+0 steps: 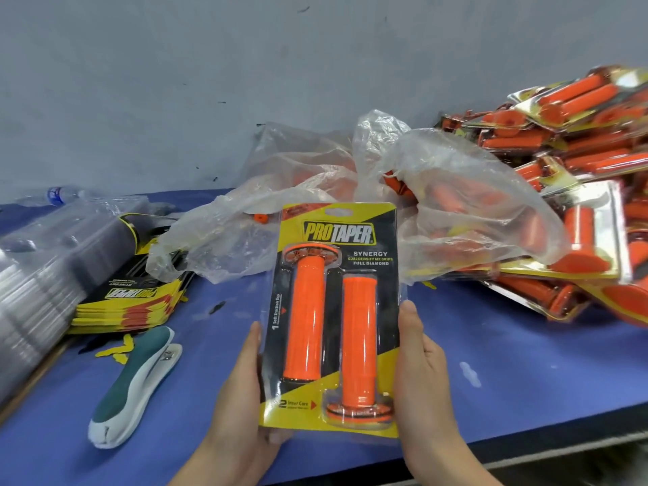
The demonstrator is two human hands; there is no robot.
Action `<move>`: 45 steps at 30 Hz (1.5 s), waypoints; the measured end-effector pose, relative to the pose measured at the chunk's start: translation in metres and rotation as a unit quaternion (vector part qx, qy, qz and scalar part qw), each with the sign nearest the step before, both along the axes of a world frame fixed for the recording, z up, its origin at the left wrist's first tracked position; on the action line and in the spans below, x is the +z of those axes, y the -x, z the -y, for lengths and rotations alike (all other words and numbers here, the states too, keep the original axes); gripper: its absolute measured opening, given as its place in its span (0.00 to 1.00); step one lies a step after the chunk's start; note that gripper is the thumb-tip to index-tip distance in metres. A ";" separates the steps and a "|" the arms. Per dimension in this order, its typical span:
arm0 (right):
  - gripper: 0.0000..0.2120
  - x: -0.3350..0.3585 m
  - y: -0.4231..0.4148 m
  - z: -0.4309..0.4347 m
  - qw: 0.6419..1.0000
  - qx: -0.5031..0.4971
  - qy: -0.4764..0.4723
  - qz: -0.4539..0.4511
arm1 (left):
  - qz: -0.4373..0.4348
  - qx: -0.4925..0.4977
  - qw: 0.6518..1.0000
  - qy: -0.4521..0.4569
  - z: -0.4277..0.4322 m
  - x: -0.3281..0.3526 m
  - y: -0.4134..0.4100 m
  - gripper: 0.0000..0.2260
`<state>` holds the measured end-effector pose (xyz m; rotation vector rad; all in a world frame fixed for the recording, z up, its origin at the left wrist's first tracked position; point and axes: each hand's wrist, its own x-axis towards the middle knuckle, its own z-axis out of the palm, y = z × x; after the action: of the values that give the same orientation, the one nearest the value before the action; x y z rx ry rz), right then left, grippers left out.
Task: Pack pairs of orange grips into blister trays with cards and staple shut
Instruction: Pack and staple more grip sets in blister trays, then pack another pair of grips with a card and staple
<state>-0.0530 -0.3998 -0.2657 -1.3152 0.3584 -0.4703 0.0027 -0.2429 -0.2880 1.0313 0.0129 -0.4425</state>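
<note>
A blue counter (491, 345) runs along a scuffed grey wall (210, 82). A plastic water bottle (59, 195) lies far left. Crumpled clear plastic bags (456, 205) sit mid-counter.

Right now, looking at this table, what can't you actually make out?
Head view only:
- The pack: whether it is stapled is too small to see, and the left hand and right hand cover its side edges.
- The plastic bag: its cloudy film hides what is left inside.
- The pile of finished packs: blurred and cut off by the right edge.
- The stack of clear trays: cut off by the left edge.
</note>
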 end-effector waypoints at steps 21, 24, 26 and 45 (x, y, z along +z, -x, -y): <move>0.25 0.043 0.007 0.092 0.984 -0.131 -0.035 0.112 | 0.280 0.082 0.949 -0.119 0.080 0.107 0.020 0.15; 0.25 0.040 0.006 0.117 0.985 -0.145 -0.067 0.072 | 0.291 0.015 0.954 -0.071 0.144 0.173 -0.008 0.16; 0.25 0.039 0.005 0.131 0.984 -0.148 -0.081 0.063 | 0.242 -0.011 0.970 -0.003 0.207 0.236 -0.041 0.14; 0.17 0.027 0.004 0.094 0.980 -0.067 0.177 0.062 | 0.321 0.002 0.929 -0.183 0.155 0.212 -0.051 0.07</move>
<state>-0.0567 -0.4941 -0.2390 -1.6037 0.2670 -0.7520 0.0536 -0.3978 -0.0760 1.5079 -0.5051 -0.0773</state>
